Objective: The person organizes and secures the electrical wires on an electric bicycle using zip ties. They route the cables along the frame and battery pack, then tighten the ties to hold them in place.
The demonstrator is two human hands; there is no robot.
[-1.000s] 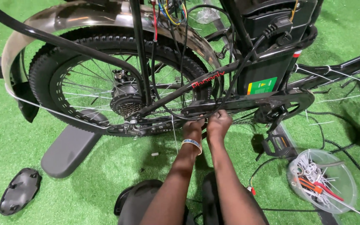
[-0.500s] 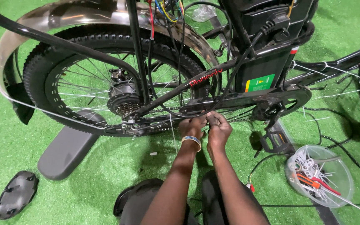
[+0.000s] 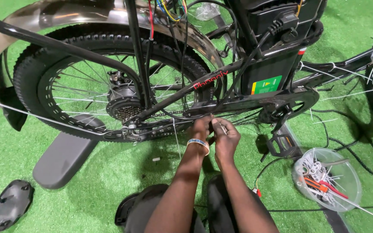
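Note:
A black electric bicycle stands on green artificial turf, its rear wheel [image 3: 87,92] with a hub motor on the left. Both my hands meet just under the black chain guard [image 3: 255,101], by the lower frame tube. My left hand [image 3: 201,129], with a pale wristband, has its fingers curled against the tube. My right hand [image 3: 226,139] presses up beside it and pinches a thin white cable tie [image 3: 223,128]. How the tie runs around the frame is hidden by my fingers.
A clear round tub [image 3: 329,179] of white cable ties and an orange-handled tool lies at the right. A pedal [image 3: 283,144] hangs beside my right hand. A grey kickstand foot [image 3: 63,157] and a black plastic cover [image 3: 9,205] lie at the left. Black cables trail over the turf at the right.
My hands have stayed at the same spot under the chain guard, and the fingers of both have drawn closer together around the tie. The bicycle has not moved.

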